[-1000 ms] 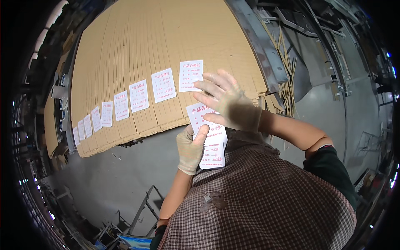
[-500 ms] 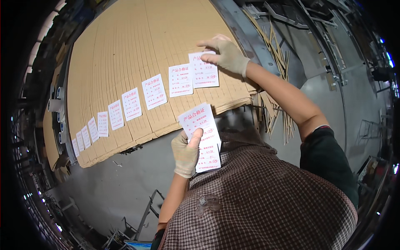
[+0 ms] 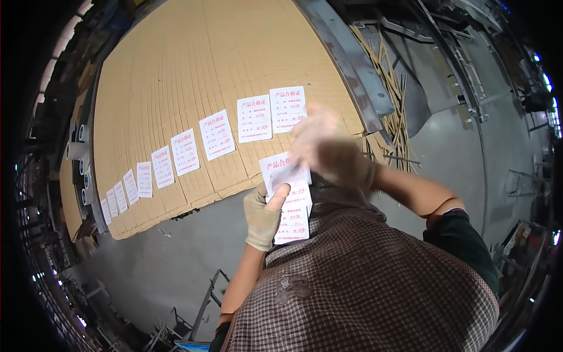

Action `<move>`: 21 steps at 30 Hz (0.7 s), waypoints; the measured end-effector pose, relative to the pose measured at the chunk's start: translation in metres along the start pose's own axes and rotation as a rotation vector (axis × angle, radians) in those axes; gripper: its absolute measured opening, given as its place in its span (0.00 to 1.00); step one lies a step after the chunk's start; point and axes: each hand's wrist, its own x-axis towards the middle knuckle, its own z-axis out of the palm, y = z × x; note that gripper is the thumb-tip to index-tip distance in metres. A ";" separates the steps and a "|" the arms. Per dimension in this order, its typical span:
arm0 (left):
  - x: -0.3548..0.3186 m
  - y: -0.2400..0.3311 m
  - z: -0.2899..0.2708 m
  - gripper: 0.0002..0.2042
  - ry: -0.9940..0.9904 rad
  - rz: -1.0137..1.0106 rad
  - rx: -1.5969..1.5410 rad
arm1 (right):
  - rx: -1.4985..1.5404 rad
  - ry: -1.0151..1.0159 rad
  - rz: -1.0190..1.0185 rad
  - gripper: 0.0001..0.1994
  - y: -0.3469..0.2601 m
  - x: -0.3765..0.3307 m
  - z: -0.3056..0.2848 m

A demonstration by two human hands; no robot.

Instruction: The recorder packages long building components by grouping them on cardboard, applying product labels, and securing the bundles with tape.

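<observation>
My left hand (image 3: pixel 262 216), in a pale work glove with bare fingertips, is closed on a few white printed paper slips (image 3: pixel 291 223), its thumb pressing on top. The slips overlap, one above the other, in front of my checked apron. Smeared by motion, my right hand (image 3: pixel 335 148) is just right of these slips; whether its fingers grip anything cannot be made out. Beyond, a row of similar slips lies spaced out on brown cardboard (image 3: pixel 176 64). The rightmost slip (image 3: pixel 288 110) is partly covered by my right hand, with another slip (image 3: pixel 254 119) beside it.
A grey metal beam (image 3: pixel 346 61) borders the cardboard on the right. Thin strips (image 3: pixel 399 126) lie scattered past it on the floor. Several white rolls (image 3: pixel 82 151) stand at the far left. A dark metal frame (image 3: pixel 205 299) stands low on the left.
My right hand has left the rightmost slip on the cardboard and come back toward the slips in my left hand. My left hand stays almost in place.
</observation>
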 end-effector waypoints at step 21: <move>-0.072 -0.004 -0.324 0.34 -0.030 0.277 0.141 | 0.853 -0.459 0.201 0.31 -0.173 0.115 0.257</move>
